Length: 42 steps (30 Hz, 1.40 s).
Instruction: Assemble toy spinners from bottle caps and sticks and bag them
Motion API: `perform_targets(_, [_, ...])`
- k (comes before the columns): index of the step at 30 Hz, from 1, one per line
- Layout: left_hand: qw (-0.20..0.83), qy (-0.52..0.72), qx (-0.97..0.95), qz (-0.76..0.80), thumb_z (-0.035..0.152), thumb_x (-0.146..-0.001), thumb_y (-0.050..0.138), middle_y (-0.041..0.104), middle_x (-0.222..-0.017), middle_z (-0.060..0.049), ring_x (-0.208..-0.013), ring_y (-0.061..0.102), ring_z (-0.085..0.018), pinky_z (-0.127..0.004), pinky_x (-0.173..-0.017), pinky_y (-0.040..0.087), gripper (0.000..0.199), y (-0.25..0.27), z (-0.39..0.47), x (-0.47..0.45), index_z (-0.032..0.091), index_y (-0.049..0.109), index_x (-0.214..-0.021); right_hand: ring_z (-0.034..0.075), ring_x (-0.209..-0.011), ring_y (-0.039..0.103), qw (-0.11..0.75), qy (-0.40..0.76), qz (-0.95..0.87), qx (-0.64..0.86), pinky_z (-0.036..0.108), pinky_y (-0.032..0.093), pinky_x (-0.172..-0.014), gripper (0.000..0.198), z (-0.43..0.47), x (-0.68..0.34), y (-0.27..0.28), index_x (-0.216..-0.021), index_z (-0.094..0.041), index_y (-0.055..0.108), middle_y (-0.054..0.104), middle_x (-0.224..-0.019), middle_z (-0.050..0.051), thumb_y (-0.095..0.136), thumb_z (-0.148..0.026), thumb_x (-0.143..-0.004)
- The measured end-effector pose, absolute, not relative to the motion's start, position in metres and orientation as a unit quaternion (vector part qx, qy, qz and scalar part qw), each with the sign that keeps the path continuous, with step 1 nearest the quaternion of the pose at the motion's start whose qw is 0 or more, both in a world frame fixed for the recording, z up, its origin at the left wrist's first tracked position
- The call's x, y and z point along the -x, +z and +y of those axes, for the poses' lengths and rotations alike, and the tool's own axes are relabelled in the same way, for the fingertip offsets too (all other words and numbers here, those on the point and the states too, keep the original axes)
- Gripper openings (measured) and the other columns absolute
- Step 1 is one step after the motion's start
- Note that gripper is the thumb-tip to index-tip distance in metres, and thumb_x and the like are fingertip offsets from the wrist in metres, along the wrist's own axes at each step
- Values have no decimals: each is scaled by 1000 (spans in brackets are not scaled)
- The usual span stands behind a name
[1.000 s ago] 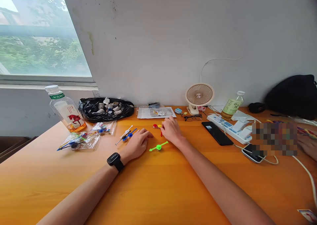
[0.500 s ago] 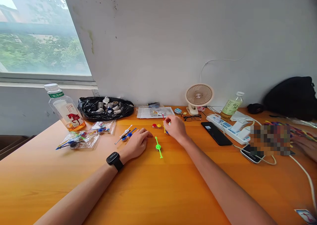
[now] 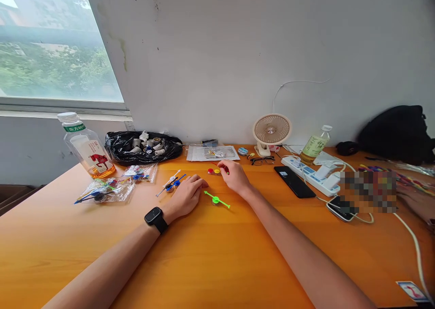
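My left hand [image 3: 186, 195], a black watch on its wrist, lies on the table with its fingers stretched out and nothing in them. Just left of it are spinners with white, blue and black arrows [image 3: 174, 182]. My right hand [image 3: 234, 177] is closed in a pinch on a thin red arrow [image 3: 215, 164], whose tip sticks out leftward; the rest is hidden by the fingers. Beside those fingers lie a red disc [image 3: 210, 171] and a yellow disc [image 3: 217, 171]. Between my hands a green arrow spinner [image 3: 216, 200] sits on the table, slanting down to the right.
Clear bags of spinner parts [image 3: 105, 190] lie at left by a tea bottle [image 3: 90, 152]. Behind are a black plastic bag [image 3: 115, 148], papers [image 3: 197, 154], and a small fan [image 3: 272, 130]. A phone [image 3: 294, 182], power strip [image 3: 309, 175] and another person's hand [image 3: 416, 205] are at right.
My right hand has moved slightly left, and the red arrow has swung from upright to pointing left. The green arrow has turned counterclockwise. My left hand stays in place.
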<state>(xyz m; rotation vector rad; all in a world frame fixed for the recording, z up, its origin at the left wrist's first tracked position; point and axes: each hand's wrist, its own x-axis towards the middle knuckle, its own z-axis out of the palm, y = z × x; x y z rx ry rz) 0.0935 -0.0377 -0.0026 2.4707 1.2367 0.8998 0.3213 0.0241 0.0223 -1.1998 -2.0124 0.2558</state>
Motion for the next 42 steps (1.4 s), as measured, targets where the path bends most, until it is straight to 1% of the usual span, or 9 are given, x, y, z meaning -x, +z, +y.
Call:
perform_targets(14, [121,296,-848,423,16,-104,40,68,-112,-9,-105,63,-25,-40,-94,50,32,-2,-39,-94,23,70,-113,18,-71,63,324,77,-809,485,26,39,-66,24,19,-319,21,-93,-18,75,77,-87,5,55,-5,-91])
perform_targets(20, [39,307,-864,397,28,-110,37,63,-120,-11,-111,55,-28,-45,-98,47,35,19,-56,-102,26,67,-128,19,-78,65,312,71,-812,487,26,42,-71,25,18,-318,22,-94,-18,76,77,-92,7,54,-5,-92])
perform_targets(22, [30,289,-882,371,32,-110,39,63,-118,-10,-108,55,-28,-44,-97,47,34,28,-65,-108,27,67,-129,19,-78,65,310,71,-812,489,26,42,-71,24,17,-318,22,-92,-18,75,77,-91,7,54,-5,-91])
perform_targets(24, [41,256,-907,333,36,-110,41,65,-113,-9,-103,57,-26,-43,-94,47,34,34,-72,-113,28,71,-125,19,-76,64,306,71,-813,491,26,41,-69,24,17,-318,22,-92,-17,75,76,-89,6,55,-5,-89])
perform_targets(28, [60,214,-927,301,42,-110,43,67,-94,-8,-88,62,-23,-40,-86,47,39,36,-75,-116,26,77,-99,18,-73,63,299,77,-815,490,26,40,-67,21,15,-320,27,-89,-18,74,76,-86,5,57,-6,-87])
perform_targets(32, [15,235,-897,374,51,-107,47,67,-79,-8,-80,63,-24,-40,-82,48,48,31,-63,-103,23,72,-77,15,-66,59,267,126,-831,471,25,39,-63,17,12,-328,43,-80,-19,74,73,-75,2,61,-7,-82])
perform_targets(37, [-50,215,-851,477,41,-97,64,67,-69,-9,-74,64,-25,-41,-80,48,41,26,-38,-74,21,65,-61,14,-63,57,225,205,-843,443,24,37,-59,17,-5,-346,60,-74,-19,70,69,-72,0,58,-8,-80])
perform_targets(39, [-55,215,-842,492,38,-97,64,69,-74,-8,-76,65,-26,-39,-78,47,35,26,-36,-70,21,68,-67,14,-62,56,213,213,-847,438,24,36,-58,17,-16,-353,63,-74,-19,68,66,-69,-1,56,-8,-80])
perform_targets(42, [-35,258,-851,455,39,-103,56,73,-93,-7,-89,67,-25,-38,-81,47,26,29,-45,-80,24,74,-95,14,-63,54,209,226,-846,435,24,36,-58,17,-32,-363,62,-75,-20,67,64,-69,-2,55,-9,-81])
